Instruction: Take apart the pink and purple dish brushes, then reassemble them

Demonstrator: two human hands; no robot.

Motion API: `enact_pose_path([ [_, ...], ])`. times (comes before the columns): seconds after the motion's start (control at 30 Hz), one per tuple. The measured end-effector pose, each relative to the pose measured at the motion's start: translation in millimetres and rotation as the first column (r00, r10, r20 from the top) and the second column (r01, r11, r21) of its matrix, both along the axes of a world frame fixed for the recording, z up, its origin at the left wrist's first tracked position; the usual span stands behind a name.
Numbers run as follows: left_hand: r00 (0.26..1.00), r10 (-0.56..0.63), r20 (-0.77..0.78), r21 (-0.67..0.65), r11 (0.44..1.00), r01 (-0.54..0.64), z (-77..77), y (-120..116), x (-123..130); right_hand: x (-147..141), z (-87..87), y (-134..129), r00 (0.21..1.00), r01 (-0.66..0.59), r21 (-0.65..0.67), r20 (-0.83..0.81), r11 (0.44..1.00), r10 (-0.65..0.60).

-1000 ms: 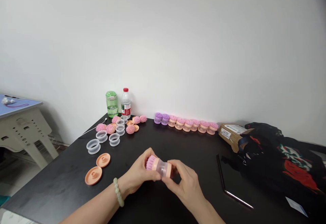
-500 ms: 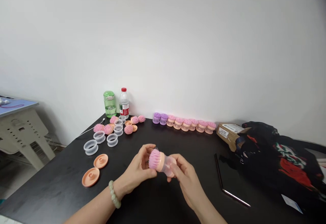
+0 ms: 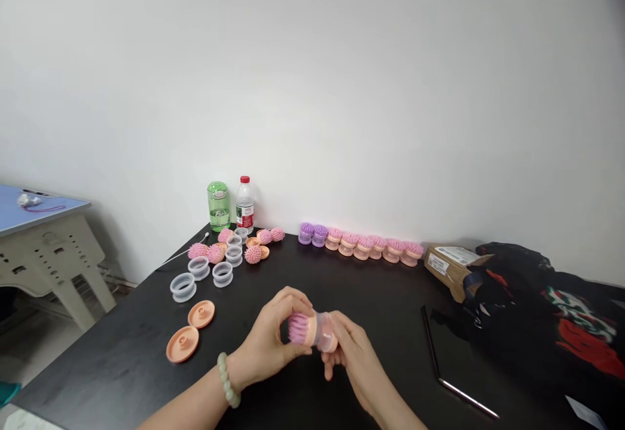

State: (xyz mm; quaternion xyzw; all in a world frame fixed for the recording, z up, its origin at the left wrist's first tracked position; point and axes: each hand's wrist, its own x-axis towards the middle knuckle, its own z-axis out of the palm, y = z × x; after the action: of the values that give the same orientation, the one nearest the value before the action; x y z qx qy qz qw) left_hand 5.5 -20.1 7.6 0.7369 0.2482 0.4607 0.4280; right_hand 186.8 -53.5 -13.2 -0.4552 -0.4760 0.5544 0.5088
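Note:
Between my two hands is a pink bristle brush (image 3: 310,331) with a peach rim and a clear, waisted body, tipped on its side above the table. My left hand (image 3: 271,332), with a bead bracelet at the wrist, is closed round the bristle end and peach rim. The clear base end is gripped by my right hand (image 3: 349,348), thumb on the near side. To the left lie peach discs (image 3: 182,344) with a centre knob, clear waisted rings (image 3: 183,286) and loose pink bristle heads (image 3: 252,255).
Along the wall runs a row of assembled brushes, purple ones (image 3: 312,234) at its left end and pink ones (image 3: 378,247) beyond. A green bottle (image 3: 218,207) and a red-capped bottle (image 3: 245,206) stand at the back left. To the right are a cardboard box (image 3: 452,267), black fabric (image 3: 541,326) and a dark rod (image 3: 434,358).
My left hand has shifted forward over the bristles to the peach rim, and the brush has turned slightly. The view has moved a little, so everything sits lower and further right.

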Motion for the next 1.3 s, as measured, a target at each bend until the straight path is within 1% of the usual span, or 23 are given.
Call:
enact_pose_path([
  [0.07,0.999,-0.005,-0.048,0.078,0.997,0.009,1.3,-2,0,-3,-0.7,1,0.995,-0.047,-0.102,-0.096,0.994,0.037],
  [0.13,0.999,-0.013,-0.048,0.088,0.996,0.017,1.0,-3,0,-5,0.3,2,0.986,-0.076,-0.142,-0.155,0.987,0.054],
  [0.17,0.999,-0.017,-0.033,0.067,0.998,0.019,0.1,-2,0,-5,1.2,2,0.984,-0.075,-0.142,-0.172,0.987,0.050],
  [0.2,1.000,-0.018,-0.008,0.025,1.000,0.018,-1.1,-2,0,-5,2.1,2,0.983,-0.064,-0.127,-0.178,0.990,0.041],
  [0.27,0.998,-0.013,0.063,-0.118,0.993,0.020,-3.8,0,1,-5,4.0,1,0.987,-0.026,-0.071,-0.159,0.997,0.015],
  [0.33,0.994,-0.014,0.109,-0.280,0.959,0.044,-5.5,2,2,-3,6.3,0,0.995,0.018,0.016,-0.093,1.000,-0.016],
  [0.4,0.993,-0.031,0.117,-0.389,0.918,0.074,-5.2,3,3,-1,8.9,-1,0.999,0.051,0.116,0.001,0.992,-0.052],
  [0.47,0.992,-0.051,0.113,-0.431,0.897,0.096,-3.1,2,3,1,11.3,-1,0.994,0.066,0.198,0.075,0.978,-0.082],
  [0.53,0.989,-0.060,0.137,-0.429,0.896,0.114,-0.8,2,3,3,12.6,-2,0.990,0.059,0.233,0.114,0.971,-0.088],
  [0.6,0.984,-0.069,0.165,-0.393,0.911,0.129,0.4,2,2,3,12.1,-3,0.988,0.032,0.231,0.137,0.972,-0.065],
  [0.67,0.982,-0.077,0.174,-0.319,0.939,0.130,-0.3,3,1,3,10.1,-3,0.988,-0.001,0.213,0.148,0.977,-0.031],
  [0.77,0.984,-0.076,0.161,-0.204,0.973,0.108,-3.5,6,0,2,6.2,-4,0.989,-0.020,0.205,0.145,0.978,-0.010],
  [0.83,0.988,-0.067,0.142,-0.158,0.983,0.090,-5.0,7,0,2,3.4,-3,0.989,-0.022,0.212,0.150,0.977,-0.011],
  [0.9,0.995,-0.038,0.094,-0.138,0.989,0.051,-4.9,7,1,3,-0.2,-1,0.982,-0.035,0.208,0.189,0.978,-0.005],
  [0.93,0.999,0.001,0.049,-0.130,0.992,0.005,-4.3,7,0,4,-2.6,1,0.974,-0.032,0.211,0.225,0.977,-0.017],
  [0.97,0.998,0.064,-0.004,-0.118,0.991,-0.064,-3.7,7,0,6,-5.7,4,0.961,-0.014,0.228,0.272,0.974,-0.050],
  [1.03,0.964,0.241,-0.113,-0.059,0.967,-0.249,-3.4,10,-4,10,-13.4,9,0.912,0.049,0.300,0.375,0.953,-0.165],
  [1.1,0.888,0.416,-0.196,0.046,0.908,-0.416,-5.7,14,-10,14,-22.8,15,0.848,0.091,0.368,0.458,0.925,-0.266],
  [1.13,0.848,0.475,-0.236,0.108,0.880,-0.463,-7.7,17,-13,15,-27.7,17,0.821,0.090,0.383,0.494,0.919,-0.287],
  [1.17,0.812,0.511,-0.281,0.172,0.859,-0.481,-9.7,21,-15,16,-32.3,19,0.797,0.077,0.389,0.529,0.918,-0.291],
  [1.2,0.782,0.528,-0.330,0.230,0.849,-0.476,-11.2,26,-17,16,-36.6,20,0.775,0.058,0.392,0.562,0.918,-0.289],
  [1.3,0.729,0.532,-0.431,0.332,0.845,-0.420,-9.0,49,-13,10,-44.7,17,0.685,-0.006,0.425,0.661,0.905,-0.305],
])
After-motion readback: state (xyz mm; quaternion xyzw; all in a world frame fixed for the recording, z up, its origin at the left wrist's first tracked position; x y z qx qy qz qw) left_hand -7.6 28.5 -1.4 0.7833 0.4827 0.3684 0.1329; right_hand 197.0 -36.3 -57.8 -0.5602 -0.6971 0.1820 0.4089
